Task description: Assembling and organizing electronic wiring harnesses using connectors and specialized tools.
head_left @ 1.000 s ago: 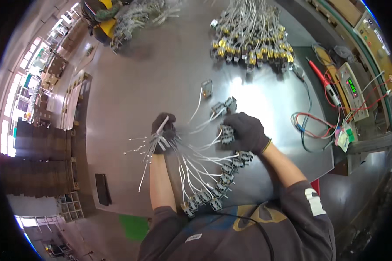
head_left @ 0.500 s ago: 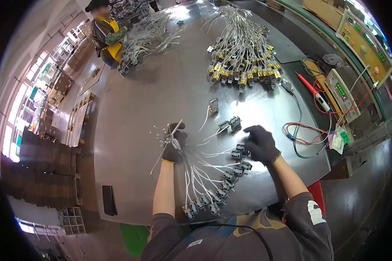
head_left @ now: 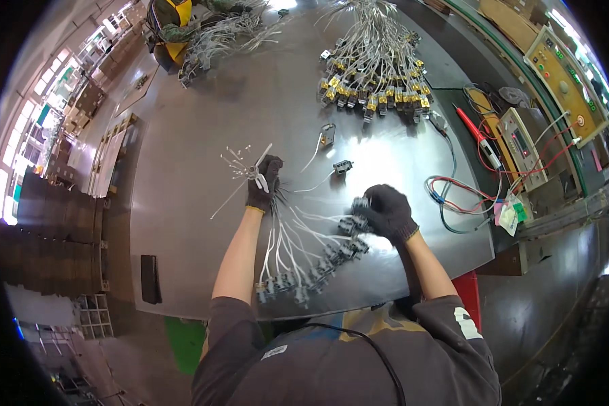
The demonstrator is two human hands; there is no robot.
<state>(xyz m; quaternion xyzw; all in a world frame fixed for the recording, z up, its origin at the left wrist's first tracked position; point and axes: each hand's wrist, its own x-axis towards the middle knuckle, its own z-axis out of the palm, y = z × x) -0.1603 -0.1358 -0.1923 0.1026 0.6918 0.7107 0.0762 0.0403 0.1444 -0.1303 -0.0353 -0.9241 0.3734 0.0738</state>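
My left hand (head_left: 266,184), in a dark knit glove, is closed around a bundle of white wires (head_left: 254,172). Their bare ends fan out beyond the fist, to the upper left. From its other side the wires spread to small dark grey connector blocks (head_left: 325,264) lying in a curved row on the metal table. At the row's far right end, my gloved right hand (head_left: 390,212) has its fingers closed on one such block (head_left: 361,206), which they partly hide. One wired block (head_left: 343,166) lies apart from the row, farther off. Another block (head_left: 327,135), with its own wire, rests beyond it.
A large heap of wired parts with yellow pieces (head_left: 379,95) covers the table's far side. Bench instruments (head_left: 521,149), a red probe (head_left: 477,135) and coiled leads (head_left: 446,189) lie right. A black flat object (head_left: 150,279) sits near the left edge. A person (head_left: 172,34) stands far left.
My right hand has closed on a connector block and moved nearer the row. One of two blocks lying apart has left its spot. The view has shifted, moving the scene up and left.
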